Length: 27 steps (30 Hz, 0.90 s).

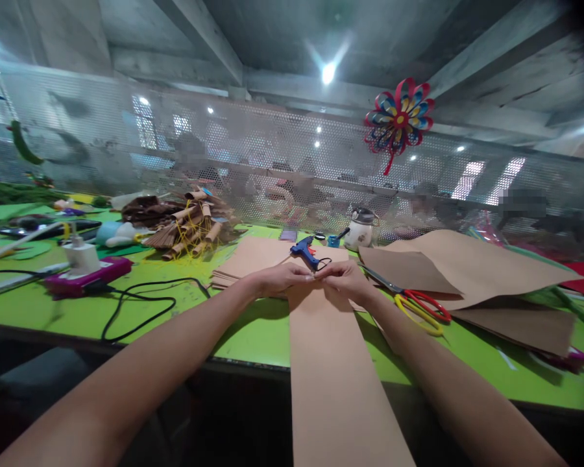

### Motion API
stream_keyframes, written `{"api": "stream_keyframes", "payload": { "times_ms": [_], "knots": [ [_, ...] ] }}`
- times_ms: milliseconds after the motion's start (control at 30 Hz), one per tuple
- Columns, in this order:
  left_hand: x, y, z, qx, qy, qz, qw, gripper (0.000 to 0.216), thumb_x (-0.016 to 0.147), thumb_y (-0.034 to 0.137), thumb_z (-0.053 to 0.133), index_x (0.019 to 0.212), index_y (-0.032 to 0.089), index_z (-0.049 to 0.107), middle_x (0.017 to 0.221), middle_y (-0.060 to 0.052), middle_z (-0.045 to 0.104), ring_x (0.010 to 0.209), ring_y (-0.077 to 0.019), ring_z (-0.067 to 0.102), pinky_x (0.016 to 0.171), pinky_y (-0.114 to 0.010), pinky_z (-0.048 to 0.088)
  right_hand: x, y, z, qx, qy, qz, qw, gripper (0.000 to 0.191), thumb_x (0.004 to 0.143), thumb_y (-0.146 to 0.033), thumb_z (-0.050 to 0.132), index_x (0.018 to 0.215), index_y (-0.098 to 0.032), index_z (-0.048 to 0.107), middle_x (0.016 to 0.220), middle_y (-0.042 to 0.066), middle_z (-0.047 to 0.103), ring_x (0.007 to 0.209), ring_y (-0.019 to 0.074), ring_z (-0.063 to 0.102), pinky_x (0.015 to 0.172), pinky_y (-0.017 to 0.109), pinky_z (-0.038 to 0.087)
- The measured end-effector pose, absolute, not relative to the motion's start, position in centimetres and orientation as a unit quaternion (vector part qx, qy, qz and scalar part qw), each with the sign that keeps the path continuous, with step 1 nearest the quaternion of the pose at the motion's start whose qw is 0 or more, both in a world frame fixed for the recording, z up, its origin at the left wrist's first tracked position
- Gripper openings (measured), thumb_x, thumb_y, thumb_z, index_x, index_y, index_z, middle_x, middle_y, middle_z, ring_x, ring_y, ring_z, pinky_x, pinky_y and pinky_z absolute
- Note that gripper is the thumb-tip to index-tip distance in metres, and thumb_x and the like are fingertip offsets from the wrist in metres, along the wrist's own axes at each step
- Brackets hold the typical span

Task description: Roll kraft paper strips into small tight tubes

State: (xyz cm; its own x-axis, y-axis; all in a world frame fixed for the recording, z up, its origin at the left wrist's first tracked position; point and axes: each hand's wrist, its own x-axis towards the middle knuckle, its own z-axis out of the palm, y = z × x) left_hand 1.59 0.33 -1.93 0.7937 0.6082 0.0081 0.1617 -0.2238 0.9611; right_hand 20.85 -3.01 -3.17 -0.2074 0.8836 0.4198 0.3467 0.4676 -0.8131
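A long strip of brown kraft paper (pixel 338 376) hangs over the table's front edge toward me. At its far end my left hand (pixel 285 279) and my right hand (pixel 348 280) meet, fingers pinched on the paper edge close together. Just beyond them a blue glue gun (pixel 305 251) lies on a stack of brown paper sheets (pixel 248 256). To the right of my right hand are scissors (pixel 421 308) with one red and one yellow handle loop, lying on the table.
The green table (pixel 253 337) carries a purple power strip (pixel 87 275) with a black cord at left. Behind it sits a pile of rolled brown paper pieces (pixel 194 227) with yellow string. A jar (pixel 361 228) stands at the back; large brown paper sheets (pixel 477 266) spread right. A perforated screen (pixel 272 149) borders the table.
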Motion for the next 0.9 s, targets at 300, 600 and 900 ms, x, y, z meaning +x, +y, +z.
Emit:
{"api": "stream_keyframes", "payload": {
  "times_ms": [300,600,900],
  "knots": [
    [2.0,0.6,-2.5,0.82,0.241,0.192,0.483,0.035,0.075,0.045,0.054,0.072,0.011,0.062,0.06,0.002,0.044,0.057,-0.0094,0.033,0.054,-0.022,0.024,22.6,-3.0,-2.1,-0.364,-0.732,0.429,0.384,0.025,0.062,-0.018,0.061,0.084,-0.016,0.072,0.085,0.005,0.068,0.083,0.0185,0.059,0.076,0.03,0.045],
    [2.4,0.9,-2.5,0.898,0.241,0.225,0.291,0.033,0.083,0.04,0.043,0.076,0.014,0.061,0.064,-0.001,0.05,0.06,-0.0119,0.04,0.055,-0.021,0.028,23.9,-3.2,-1.4,-0.426,-0.755,0.388,0.312,0.03,0.075,-0.037,0.056,0.09,-0.013,0.068,0.076,0.005,0.06,0.067,0.0115,0.048,0.054,0.021,0.035],
    [2.7,0.9,-3.3,0.913,0.259,0.264,0.17,0.03,0.086,0.035,0.04,0.087,0.014,0.062,0.072,-0.004,0.059,0.063,-0.0129,0.047,0.056,-0.021,0.031,23.7,-2.6,-2.1,-0.418,-0.723,0.415,0.362,0.03,0.066,-0.036,0.066,0.078,-0.009,0.065,0.062,0.002,0.057,0.055,0.009,0.046,0.053,0.022,0.034]
  ]
}}
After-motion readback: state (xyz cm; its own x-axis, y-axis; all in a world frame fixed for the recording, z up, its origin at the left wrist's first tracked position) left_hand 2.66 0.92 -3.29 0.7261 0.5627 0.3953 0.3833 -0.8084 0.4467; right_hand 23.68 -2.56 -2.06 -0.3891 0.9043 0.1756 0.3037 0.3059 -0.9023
